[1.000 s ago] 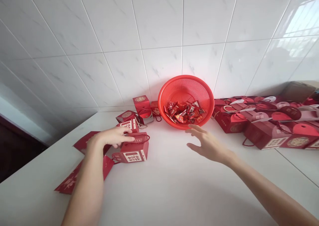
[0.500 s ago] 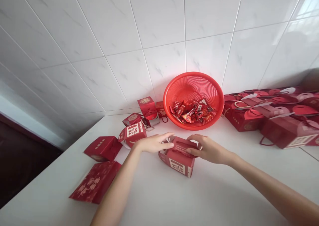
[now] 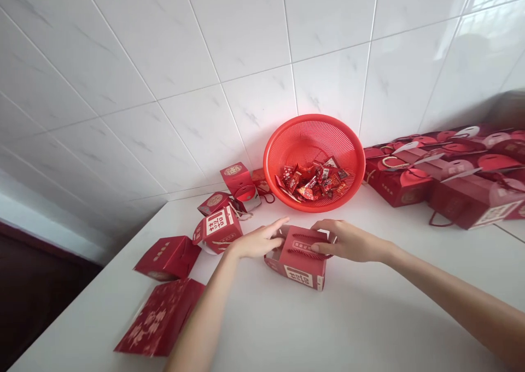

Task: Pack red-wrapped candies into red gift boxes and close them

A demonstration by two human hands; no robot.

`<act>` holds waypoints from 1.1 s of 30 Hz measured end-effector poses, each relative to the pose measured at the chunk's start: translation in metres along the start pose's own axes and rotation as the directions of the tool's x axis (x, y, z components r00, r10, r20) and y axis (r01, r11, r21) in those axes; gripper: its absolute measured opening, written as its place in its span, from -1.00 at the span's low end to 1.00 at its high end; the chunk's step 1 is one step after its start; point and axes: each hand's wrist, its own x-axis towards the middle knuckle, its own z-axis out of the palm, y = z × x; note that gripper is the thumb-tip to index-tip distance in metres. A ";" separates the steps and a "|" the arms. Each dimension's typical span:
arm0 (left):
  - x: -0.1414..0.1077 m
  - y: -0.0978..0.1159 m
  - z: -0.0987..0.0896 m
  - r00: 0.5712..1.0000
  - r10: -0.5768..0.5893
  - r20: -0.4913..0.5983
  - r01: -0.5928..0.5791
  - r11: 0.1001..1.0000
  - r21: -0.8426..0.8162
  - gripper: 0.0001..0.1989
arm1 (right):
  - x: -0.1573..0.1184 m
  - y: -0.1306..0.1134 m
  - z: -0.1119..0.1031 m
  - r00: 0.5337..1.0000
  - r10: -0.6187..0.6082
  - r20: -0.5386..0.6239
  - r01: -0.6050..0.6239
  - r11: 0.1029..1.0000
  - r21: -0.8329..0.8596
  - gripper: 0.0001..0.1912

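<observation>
A small red gift box (image 3: 304, 277) with a white printed label and a twisted red cord handle (image 3: 311, 254) rests on the white table in front of me. My right hand (image 3: 350, 242) grips its right end, thumb on the top panel near the cord and fingers over the far edge. At the box's left end, which stands open, is my left hand (image 3: 256, 242). Its index finger stretches out past the far side, while the thumb reaches to the rim of the opening. The tips of the other left fingers are hidden.
A red plastic colander (image 3: 314, 126) with wrapped sweets (image 3: 315, 180) stands behind the box against the tiled wall. Several red boxes (image 3: 217, 227) lie at the left, with a flat-looking red packet (image 3: 158, 320) nearer me. Many filled-out gift boxes (image 3: 471, 197) crowd the right.
The left thumb has moved off the top panel to the edge of the opening. The box sits slightly further right in view and is turned a little. The camera view has shifted slightly.
</observation>
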 end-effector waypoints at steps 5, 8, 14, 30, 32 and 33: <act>-0.003 0.008 -0.002 0.993 0.052 -0.108 -0.070 0.984 -0.164 -0.31 | -0.003 -0.003 -0.006 1.000 0.017 -0.003 -0.017 0.999 0.036 -0.64; -0.008 0.021 -0.002 0.962 0.101 -0.253 -0.169 0.950 -0.262 -0.30 | -0.003 -0.001 -0.009 0.999 0.008 -0.035 -0.006 0.998 0.055 -0.66; -0.020 0.046 0.015 0.910 0.200 -0.364 -0.307 0.914 -0.264 -0.29 | 0.001 0.007 -0.008 0.990 -0.026 -0.136 0.039 0.995 0.094 -0.61; 0.004 0.021 0.061 0.905 0.300 -0.301 -0.386 0.875 -0.291 -0.27 | 0.001 0.010 -0.013 0.994 0.058 -0.097 -0.032 0.968 0.248 -0.57; 0.004 0.026 0.065 0.908 0.289 -0.305 -0.377 0.880 -0.289 -0.28 | -0.001 0.007 -0.014 0.995 -0.018 -0.102 0.049 0.952 0.304 -0.51; 0.003 0.029 0.067 0.906 0.294 -0.304 -0.378 0.886 -0.270 -0.28 | -0.002 0.006 -0.014 0.992 -0.054 -0.116 0.089 0.945 0.314 -0.49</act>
